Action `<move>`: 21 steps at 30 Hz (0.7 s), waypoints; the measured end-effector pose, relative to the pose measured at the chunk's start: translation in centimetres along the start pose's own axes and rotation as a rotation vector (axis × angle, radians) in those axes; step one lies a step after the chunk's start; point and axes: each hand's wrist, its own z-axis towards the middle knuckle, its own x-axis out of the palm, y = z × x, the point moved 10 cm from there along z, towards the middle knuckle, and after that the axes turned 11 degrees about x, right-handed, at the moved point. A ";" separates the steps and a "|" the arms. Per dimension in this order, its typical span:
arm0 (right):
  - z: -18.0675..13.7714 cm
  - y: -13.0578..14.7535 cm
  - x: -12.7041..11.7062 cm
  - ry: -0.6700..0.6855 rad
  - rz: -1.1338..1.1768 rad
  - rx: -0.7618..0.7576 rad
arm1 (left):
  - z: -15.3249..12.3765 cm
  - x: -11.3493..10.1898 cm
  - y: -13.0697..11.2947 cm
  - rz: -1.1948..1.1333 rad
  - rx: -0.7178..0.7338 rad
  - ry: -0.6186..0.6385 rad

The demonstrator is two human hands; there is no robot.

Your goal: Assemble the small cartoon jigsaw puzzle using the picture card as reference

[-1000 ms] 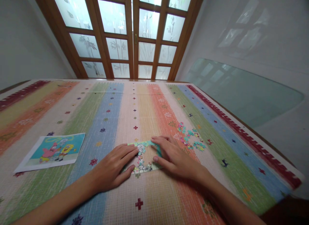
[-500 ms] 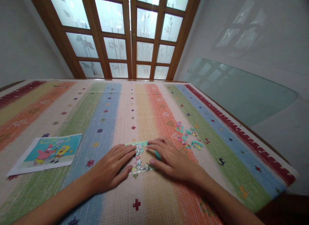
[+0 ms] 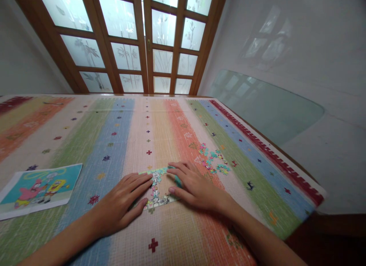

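A partly joined jigsaw puzzle [image 3: 156,189] lies on the striped tablecloth between my hands, with bare cloth showing inside its frame. My left hand [image 3: 126,199] rests over its left side, fingers stretched and lying flat, thumb apart. My right hand [image 3: 191,186] lies over the right side with fingers extended and thumb spread. Both hands cover much of the puzzle, so its outer parts are hidden. Beyond my right hand, loose jigsaw pieces [image 3: 213,155] are scattered in a small heap.
A printed cartoon picture [image 3: 42,188] lies on the left of the tablecloth [image 3: 137,235]. Wooden doors with frosted panes [image 3: 147,45] stand beyond the far table edge. A white wall [image 3: 286,48] and a pale glass panel [image 3: 265,102] run along the right.
The view has turned slightly right, so everything sits further left in the picture. Both hands stay on the puzzle in nearly the same pose.
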 end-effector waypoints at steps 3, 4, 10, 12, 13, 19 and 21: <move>0.2 -0.9 -0.2 -0.009 0.000 0.041 | 0.0 0.1 0.1 0.008 -0.006 0.001; 0.2 -1.2 -0.3 -0.014 -0.005 0.052 | 0.0 0.1 0.1 0.010 -0.005 0.002; 0.1 -0.5 -0.7 -0.088 0.004 -0.008 | 0.0 0.1 0.1 0.022 0.003 -0.003; 0.0 0.2 -0.4 -0.084 0.002 -0.040 | 0.0 0.1 0.1 0.022 0.001 -0.002; -0.1 0.6 -0.3 -0.079 -0.005 -0.051 | 0.1 0.1 0.1 0.022 0.000 -0.002; -0.2 1.5 0.0 -0.081 0.002 -0.100 | 0.2 0.0 -0.1 0.038 0.014 0.007; -0.2 1.6 0.0 -0.087 0.020 -0.117 | 0.2 0.0 -0.1 0.038 0.012 0.011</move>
